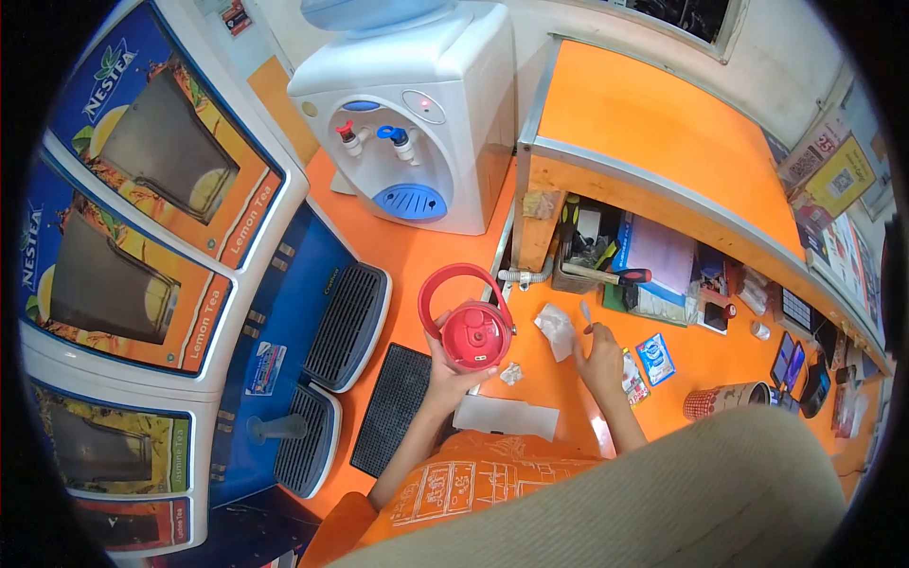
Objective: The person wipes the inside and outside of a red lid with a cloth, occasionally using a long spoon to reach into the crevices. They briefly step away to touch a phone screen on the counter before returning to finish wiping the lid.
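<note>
My left hand (443, 364) is wrapped around the side of a red bottle (476, 333), seen from above, with a round lid and a loop handle raised over it. To its right, my right hand (600, 362) is closed, with a small pale spoon-like piece (586, 311) rising from its fingertips. A crumpled white tissue (556, 331) lies just left of those fingers. Between the hands sits a smaller tissue wad (511, 374), close to the bottle. Nearer my body, a flat white paper (506, 416) lies on the orange counter (445, 248).
Drink dispensers (142, 275) with drip trays (348, 327) line the left. A white water dispenser (417, 114) stands at the back. Blue sachet (656, 359), patterned tub (727, 400) and phone (787, 362) sit right, below a cluttered orange shelf (663, 99). A beige ribbed shape (653, 497) crosses the foreground.
</note>
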{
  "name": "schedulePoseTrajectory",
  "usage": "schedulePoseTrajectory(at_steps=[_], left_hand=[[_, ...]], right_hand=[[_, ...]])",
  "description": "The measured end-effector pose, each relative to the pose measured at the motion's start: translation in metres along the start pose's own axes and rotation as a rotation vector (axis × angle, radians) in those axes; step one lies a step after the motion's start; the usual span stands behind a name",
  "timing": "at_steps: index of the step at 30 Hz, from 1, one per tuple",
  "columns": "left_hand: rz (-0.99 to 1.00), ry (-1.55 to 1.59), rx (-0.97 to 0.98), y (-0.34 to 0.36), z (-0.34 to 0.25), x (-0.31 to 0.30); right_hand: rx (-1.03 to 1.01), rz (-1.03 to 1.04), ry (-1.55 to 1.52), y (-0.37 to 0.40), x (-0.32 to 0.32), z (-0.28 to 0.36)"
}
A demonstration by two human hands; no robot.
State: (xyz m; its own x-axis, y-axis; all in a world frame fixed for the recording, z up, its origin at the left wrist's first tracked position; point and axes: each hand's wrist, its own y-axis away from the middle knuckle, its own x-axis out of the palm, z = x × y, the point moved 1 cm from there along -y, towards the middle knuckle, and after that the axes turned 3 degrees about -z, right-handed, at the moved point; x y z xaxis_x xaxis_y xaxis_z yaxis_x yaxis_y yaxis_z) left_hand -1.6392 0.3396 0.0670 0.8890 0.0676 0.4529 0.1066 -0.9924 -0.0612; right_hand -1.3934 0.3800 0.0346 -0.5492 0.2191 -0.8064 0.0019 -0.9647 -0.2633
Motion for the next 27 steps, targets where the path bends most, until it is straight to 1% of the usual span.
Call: schedulePoseTrajectory(at_steps=[1, 2, 3, 4, 6, 7, 8, 10, 11, 13, 14, 16, 17, 19, 20, 22, 23, 24, 25, 26, 27], left_hand=[[0.003, -0.001, 0.000, -0.001, 0.001, 0.000], [-0.041, -0.013, 0.004, -0.001, 0.002, -0.001], [-0.086, -0.026, 0.006, 0.000, 0.003, -0.001], [-0.087, -0.026, 0.004, 0.001, 0.003, 0.000], [-0.074, 0.018, -0.077, 0.000, 0.002, -0.001], [-0.082, 0.015, -0.068, -0.001, 0.001, 0.000], [-0.080, -0.006, -0.047, -0.001, -0.001, 0.001], [-0.078, -0.027, -0.040, 0.001, -0.001, 0.002], [-0.078, -0.030, -0.034, -0.001, 0.000, 0.001], [-0.022, -0.066, -0.010, -0.001, 0.002, 0.000], [-0.023, -0.069, -0.014, 0.000, 0.004, 0.000], [-0.006, -0.116, -0.015, -0.001, 0.006, 0.001], [0.002, -0.118, -0.018, -0.001, 0.006, 0.003], [0.059, -0.089, 0.000, -0.002, 0.007, 0.007], [0.067, -0.089, -0.001, -0.001, 0.005, 0.010], [0.076, -0.146, -0.066, 0.003, 0.000, 0.016], [0.078, -0.146, -0.062, 0.004, -0.003, 0.018], [0.097, -0.095, -0.133, 0.004, -0.006, 0.020], [0.108, -0.044, -0.196, 0.004, -0.008, 0.019], [0.134, -0.070, -0.121, 0.004, -0.009, 0.018], [0.128, -0.070, -0.115, 0.004, -0.009, 0.016]], right_hand=[[-0.109, 0.017, -0.014, 0.004, -0.003, 0.003], [-0.109, 0.015, -0.014, 0.006, -0.001, 0.002], [-0.052, 0.116, 0.050, 0.009, 0.006, -0.003], [0.006, 0.219, 0.114, 0.013, 0.012, -0.008], [0.003, 0.179, 0.092, 0.012, 0.019, -0.019], [-0.003, 0.142, 0.067, 0.008, 0.021, -0.020], [-0.011, 0.147, 0.060, 0.008, 0.021, -0.020], [-0.037, 0.106, -0.071, 0.000, -0.020, 0.020], [-0.041, 0.103, -0.075, -0.004, -0.036, 0.034], [-0.131, 0.188, -0.214, -0.007, -0.067, 0.062], [-0.128, 0.191, -0.216, -0.006, -0.083, 0.076], [-0.175, 0.319, -0.168, -0.006, -0.104, 0.103], [-0.169, 0.314, -0.168, -0.006, -0.104, 0.112], [-0.373, 0.188, -0.235, -0.006, -0.101, 0.132], [-0.408, 0.192, -0.208, -0.006, -0.093, 0.137], [-0.425, 0.203, -0.158, -0.008, -0.076, 0.145], [-0.447, 0.219, -0.111, -0.009, -0.067, 0.147], [-0.415, 0.213, -0.135, -0.009, -0.058, 0.146], [-0.430, 0.213, -0.139, -0.009, -0.053, 0.148], [-0.396, 0.189, -0.176, -0.008, -0.050, 0.148], [-0.361, 0.165, -0.212, -0.009, -0.048, 0.149]])
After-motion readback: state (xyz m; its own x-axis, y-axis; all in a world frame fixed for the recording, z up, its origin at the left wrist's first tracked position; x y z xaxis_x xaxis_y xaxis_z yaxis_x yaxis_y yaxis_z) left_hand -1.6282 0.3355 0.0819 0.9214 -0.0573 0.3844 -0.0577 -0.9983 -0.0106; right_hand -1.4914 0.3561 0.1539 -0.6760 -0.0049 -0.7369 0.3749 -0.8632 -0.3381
